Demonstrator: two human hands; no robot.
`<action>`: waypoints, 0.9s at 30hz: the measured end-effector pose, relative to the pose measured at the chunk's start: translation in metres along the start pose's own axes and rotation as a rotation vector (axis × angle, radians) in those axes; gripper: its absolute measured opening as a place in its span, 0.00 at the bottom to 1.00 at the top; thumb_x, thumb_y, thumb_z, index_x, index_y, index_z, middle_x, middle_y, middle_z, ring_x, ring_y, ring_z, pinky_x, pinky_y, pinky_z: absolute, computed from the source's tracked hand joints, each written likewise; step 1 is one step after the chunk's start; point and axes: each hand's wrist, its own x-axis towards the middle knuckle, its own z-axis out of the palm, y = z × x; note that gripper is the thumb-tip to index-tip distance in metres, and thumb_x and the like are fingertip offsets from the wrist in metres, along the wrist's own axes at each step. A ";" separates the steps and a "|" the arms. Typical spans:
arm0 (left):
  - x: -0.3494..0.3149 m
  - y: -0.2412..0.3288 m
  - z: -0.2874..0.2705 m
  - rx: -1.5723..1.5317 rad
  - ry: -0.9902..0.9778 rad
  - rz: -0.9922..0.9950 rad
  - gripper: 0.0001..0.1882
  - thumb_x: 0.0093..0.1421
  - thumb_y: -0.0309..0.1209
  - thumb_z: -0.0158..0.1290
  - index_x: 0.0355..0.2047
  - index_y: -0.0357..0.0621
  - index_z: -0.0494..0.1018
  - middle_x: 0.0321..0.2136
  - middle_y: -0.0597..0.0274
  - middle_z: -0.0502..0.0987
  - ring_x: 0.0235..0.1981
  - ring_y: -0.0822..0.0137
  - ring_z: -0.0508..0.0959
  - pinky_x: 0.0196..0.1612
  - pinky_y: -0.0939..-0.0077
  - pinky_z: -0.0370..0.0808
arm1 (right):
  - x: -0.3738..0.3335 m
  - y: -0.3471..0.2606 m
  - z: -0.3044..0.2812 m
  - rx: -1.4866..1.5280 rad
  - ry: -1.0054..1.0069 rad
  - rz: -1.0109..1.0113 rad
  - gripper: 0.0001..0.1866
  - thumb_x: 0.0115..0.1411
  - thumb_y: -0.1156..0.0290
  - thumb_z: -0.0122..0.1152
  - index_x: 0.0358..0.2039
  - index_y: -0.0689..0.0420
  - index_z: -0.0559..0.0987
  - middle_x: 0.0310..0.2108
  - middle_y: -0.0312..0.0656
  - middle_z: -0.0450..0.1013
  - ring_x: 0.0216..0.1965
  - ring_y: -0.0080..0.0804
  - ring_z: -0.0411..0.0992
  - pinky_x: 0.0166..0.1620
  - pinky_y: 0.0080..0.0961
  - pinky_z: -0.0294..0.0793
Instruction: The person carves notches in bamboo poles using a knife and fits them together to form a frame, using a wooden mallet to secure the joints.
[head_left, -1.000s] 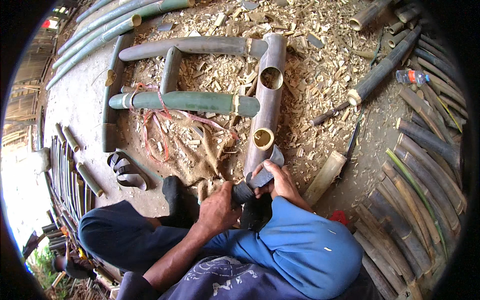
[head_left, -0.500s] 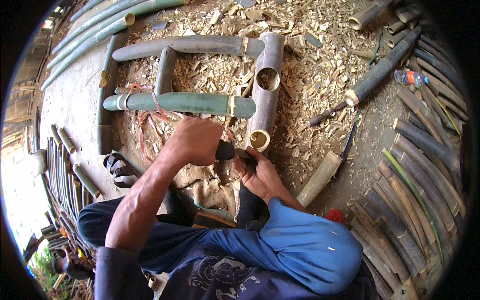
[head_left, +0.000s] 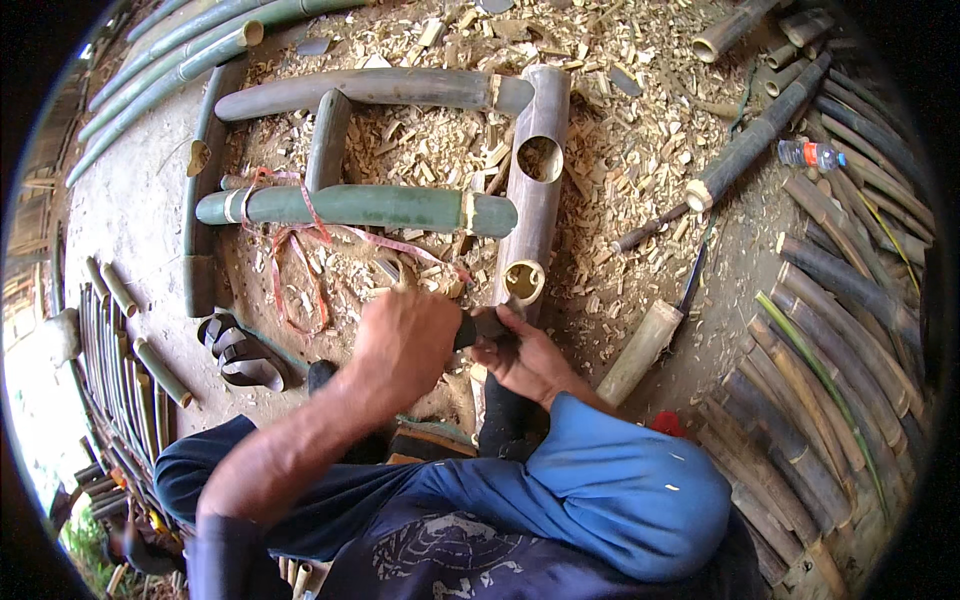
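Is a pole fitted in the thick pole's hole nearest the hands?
No, that hole in the thick pole is open inside its pale rim.

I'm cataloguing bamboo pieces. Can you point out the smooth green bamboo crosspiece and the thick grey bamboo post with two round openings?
Smooth green bamboo crosspiece [head_left: 362, 206], head view: middle of its length.
Thick grey bamboo post with two round openings [head_left: 540, 212], head view: bare face between the openings.

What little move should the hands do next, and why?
Maybe tilt the dark tool slightly toward the nearer hole in the bamboo post: the left hand grips one end, the right hand holds the other, and that hole appears close by.
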 end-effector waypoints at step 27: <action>0.045 -0.051 0.020 -0.310 -0.374 0.138 0.18 0.41 0.35 0.66 0.28 0.32 0.79 0.26 0.45 0.82 0.32 0.51 0.85 0.37 0.57 0.81 | -0.003 -0.020 0.019 -0.061 0.146 0.001 0.14 0.71 0.69 0.50 0.49 0.66 0.74 0.38 0.56 0.80 0.39 0.49 0.82 0.46 0.45 0.85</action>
